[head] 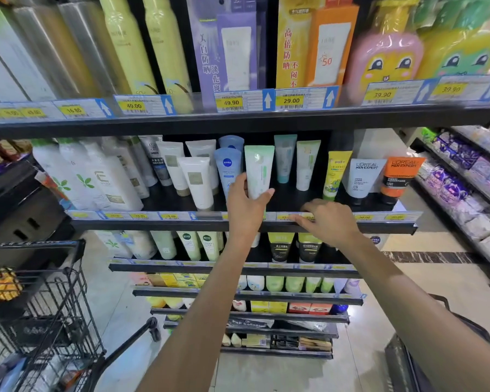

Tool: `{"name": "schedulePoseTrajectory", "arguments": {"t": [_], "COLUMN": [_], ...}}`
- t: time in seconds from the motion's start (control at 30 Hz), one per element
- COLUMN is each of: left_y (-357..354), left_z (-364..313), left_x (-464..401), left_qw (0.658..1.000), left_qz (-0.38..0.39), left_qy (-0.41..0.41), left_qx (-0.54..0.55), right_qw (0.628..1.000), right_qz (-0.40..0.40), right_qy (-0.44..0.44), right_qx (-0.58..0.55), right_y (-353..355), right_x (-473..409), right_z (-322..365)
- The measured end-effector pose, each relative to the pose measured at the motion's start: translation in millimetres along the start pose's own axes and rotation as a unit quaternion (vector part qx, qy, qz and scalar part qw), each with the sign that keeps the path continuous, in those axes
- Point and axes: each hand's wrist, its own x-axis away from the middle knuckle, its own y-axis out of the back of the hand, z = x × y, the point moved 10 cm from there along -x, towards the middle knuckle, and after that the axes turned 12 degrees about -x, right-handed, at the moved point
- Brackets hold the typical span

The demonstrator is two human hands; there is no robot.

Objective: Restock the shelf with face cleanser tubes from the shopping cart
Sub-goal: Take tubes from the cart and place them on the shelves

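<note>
My left hand grasps a pale green cleanser tube cap-down, thumb and fingers pinching its lower end just above the shelf board, apparently to stand it beside the blue tube. My right hand rests loosely curled on the shelf's front edge, probably for balance.

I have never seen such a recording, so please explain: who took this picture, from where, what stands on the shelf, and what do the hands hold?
There is no machine: a person wears one camera on the head, looking forward and down at their own bare arms. The left hand grips a pale green and white plastic tube, standing it on the black metal shelf beside a blue Nivea tube. The right hand rests on the shelf's front edge and holds nothing. A black wire shopping cart stands at lower left.
</note>
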Motion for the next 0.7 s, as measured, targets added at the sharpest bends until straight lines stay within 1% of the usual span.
{"name": "schedulePoseTrajectory", "arguments": {"t": [0.23, 0.5, 0.6, 0.7], "left_y": [-9, -24, -30, -31], "left_z": [2, 6, 9, 20], "left_x": [-11, -13, -15, -14], "left_qw": [0.998, 0.994, 0.990, 0.984], "left_qz": [-0.044, -0.043, -0.035, -0.036], "left_qy": [0.013, 0.020, 0.016, 0.036], "left_qx": [-0.051, -0.103, -0.139, -0.171], "right_qw": [0.999, 0.997, 0.996, 0.996], "right_qz": [-0.036, -0.061, -0.069, -0.076], "right_qy": [0.020, 0.041, 0.046, 0.050], "right_qx": [0.007, 0.013, 0.013, 0.008], "right_y": [-1, 0, 1, 1], "right_x": [-2, -2, -1, -1], "right_z": [-1, -1, 0, 0]}}
